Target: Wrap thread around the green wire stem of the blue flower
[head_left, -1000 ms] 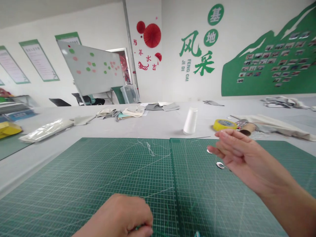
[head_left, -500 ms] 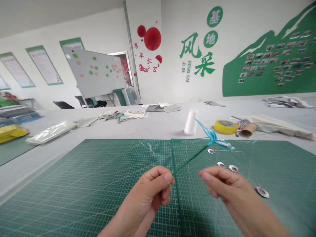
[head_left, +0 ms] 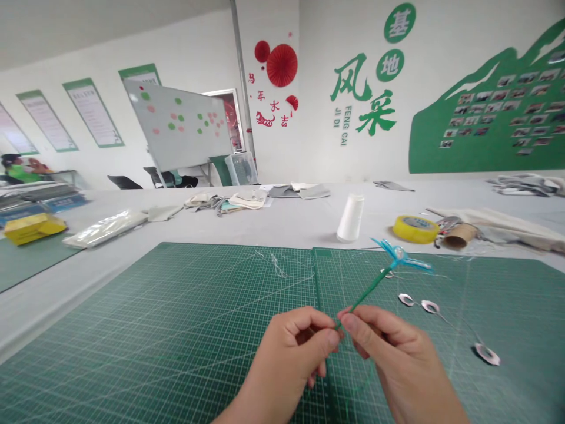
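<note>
A craft flower with bright blue petals (head_left: 399, 256) and a thin green stem (head_left: 369, 290) leans up to the right above the cutting mats. My left hand (head_left: 293, 350) is closed in a pinch on the stem's lower end. Right beside it, my right hand (head_left: 388, 347) pinches the stem slightly higher, thumb and forefinger together. A faint green thread (head_left: 369, 377) hangs below the right hand; its upper end is hidden by the fingers. Both hands are above the seam between two green cutting mats (head_left: 198, 306).
Several small oval pieces with wire tails (head_left: 430, 306) lie on the right mat. Behind stand a white thread cone (head_left: 351, 218), a yellow tape roll (head_left: 415, 228) and a cardboard tube (head_left: 459, 235). Loose white threads (head_left: 277, 265) lie on the left mat. Fabric scraps (head_left: 247, 199) sit farther back.
My right hand has come left from beside the stem and now pinches it next to my left hand. The stem stands steeper and the flower has turned. The view has shifted slightly left.
</note>
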A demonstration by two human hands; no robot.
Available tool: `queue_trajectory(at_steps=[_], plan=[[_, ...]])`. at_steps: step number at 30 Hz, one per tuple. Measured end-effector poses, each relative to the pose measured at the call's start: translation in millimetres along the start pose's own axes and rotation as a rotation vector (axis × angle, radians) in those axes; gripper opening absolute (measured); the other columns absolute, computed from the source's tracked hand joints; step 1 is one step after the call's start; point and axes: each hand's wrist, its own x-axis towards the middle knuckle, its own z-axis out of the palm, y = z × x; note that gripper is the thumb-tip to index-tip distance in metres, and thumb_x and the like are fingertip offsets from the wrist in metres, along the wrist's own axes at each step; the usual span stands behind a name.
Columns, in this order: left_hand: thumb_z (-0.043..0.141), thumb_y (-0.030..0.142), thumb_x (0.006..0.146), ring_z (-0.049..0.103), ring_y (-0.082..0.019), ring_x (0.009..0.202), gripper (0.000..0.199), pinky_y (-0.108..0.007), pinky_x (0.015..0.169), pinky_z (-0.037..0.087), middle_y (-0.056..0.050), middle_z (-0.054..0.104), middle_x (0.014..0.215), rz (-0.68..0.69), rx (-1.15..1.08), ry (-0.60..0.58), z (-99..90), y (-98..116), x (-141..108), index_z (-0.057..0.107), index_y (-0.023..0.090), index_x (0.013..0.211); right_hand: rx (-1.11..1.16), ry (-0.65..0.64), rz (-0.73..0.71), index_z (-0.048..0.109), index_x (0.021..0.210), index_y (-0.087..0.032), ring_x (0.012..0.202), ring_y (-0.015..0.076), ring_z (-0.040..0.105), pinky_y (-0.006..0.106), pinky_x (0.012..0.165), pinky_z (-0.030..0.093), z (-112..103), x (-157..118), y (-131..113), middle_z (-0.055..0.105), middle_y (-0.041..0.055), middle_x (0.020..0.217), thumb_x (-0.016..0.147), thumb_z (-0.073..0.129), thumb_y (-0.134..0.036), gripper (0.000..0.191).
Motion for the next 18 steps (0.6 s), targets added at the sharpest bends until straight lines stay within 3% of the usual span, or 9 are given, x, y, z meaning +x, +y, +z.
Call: queue_trajectory(at_steps=[5,12,18], plan=[[0.058,0.027,0.078,0.041,-0.010,0.052,0.015,-0.024,0.049,0.032,0.003,0.048,0.061,0.123,0.189,0.132,-0.5,3.2,-2.4,0.064,0.016,0.070,0.031,0.039,0.076,0.078,0.078,-0.027,0.059,0.0140,0.043,0.026,0.056,0.035,1.6,1.5,4.3,0.060,-0.0030,0.059,0.072,0.077,-0.046,0.020],[0.059,0.027,0.076,0.040,-0.009,0.052,0.015,-0.023,0.051,0.032,0.003,0.051,0.061,0.046,0.056,0.005,-6.2,2.7,-2.4,0.064,0.015,0.070,-0.018,-0.023,0.054,0.076,0.074,-0.026,0.062,0.0151,0.044,0.027,0.058,0.037,-2.2,2.1,4.2,0.060,-0.0023,0.063,0.075,0.074,-0.046,0.020],[0.058,0.021,0.079,0.045,-0.011,0.057,0.014,-0.025,0.055,0.035,0.002,0.050,0.065,0.166,0.260,0.117,-2.0,0.6,-5.2,0.067,0.016,0.070,-0.042,0.029,0.001,0.068,0.059,-0.024,0.062,0.0149,0.045,0.025,0.059,0.038,-0.4,0.1,3.9,0.054,-0.0035,0.057,0.075,0.073,-0.045,0.027]])
